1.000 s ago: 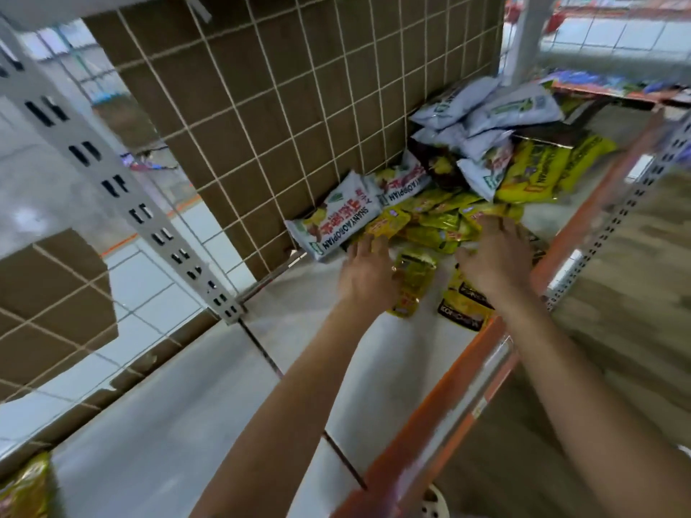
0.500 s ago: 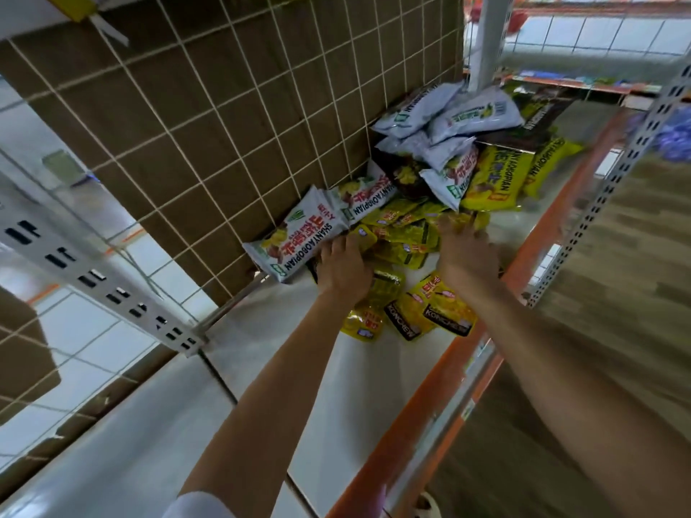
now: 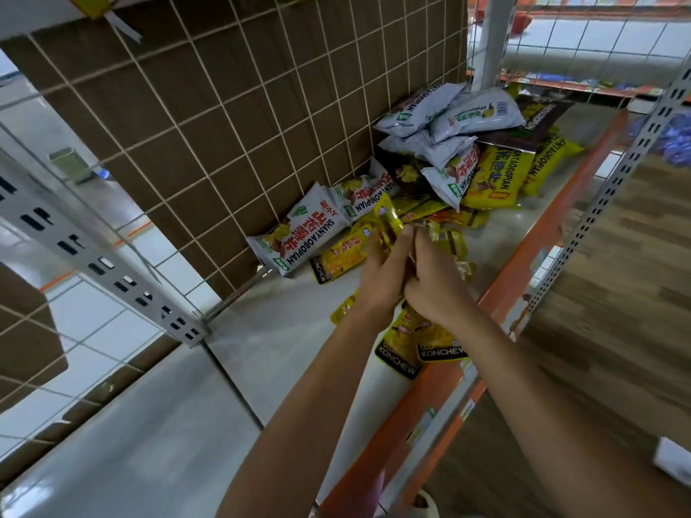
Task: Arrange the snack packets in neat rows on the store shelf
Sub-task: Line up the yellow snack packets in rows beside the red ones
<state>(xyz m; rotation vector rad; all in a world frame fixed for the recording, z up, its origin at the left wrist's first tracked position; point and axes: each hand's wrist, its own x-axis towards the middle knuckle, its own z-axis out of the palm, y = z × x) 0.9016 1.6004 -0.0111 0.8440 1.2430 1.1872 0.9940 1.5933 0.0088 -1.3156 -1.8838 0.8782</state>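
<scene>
Small yellow Konchew packets (image 3: 342,257) lie loose on the white shelf (image 3: 284,330). My left hand (image 3: 381,272) and my right hand (image 3: 433,278) are pressed together above them, both closed on a bunch of these yellow packets (image 3: 389,222) held upright. More Konchew packets (image 3: 435,340) lie under my wrists by the orange front edge. Behind them, white Shanyaobopian bags (image 3: 299,237) lean on the wire back. A jumbled heap of white bags (image 3: 448,117), yellow bags (image 3: 493,177) and a dark bag (image 3: 538,125) fills the far right corner.
A wire grid with brown board (image 3: 224,117) closes the back of the shelf. The orange front rail (image 3: 516,278) runs along the right. A perforated white upright (image 3: 613,192) stands right of it, another bracket (image 3: 93,252) at the left. Wood-look floor (image 3: 617,349) lies below.
My hands, spread flat on the loose yellow packets before, have come together and lifted a bunch of them upright. The view has shifted closer and to the right.
</scene>
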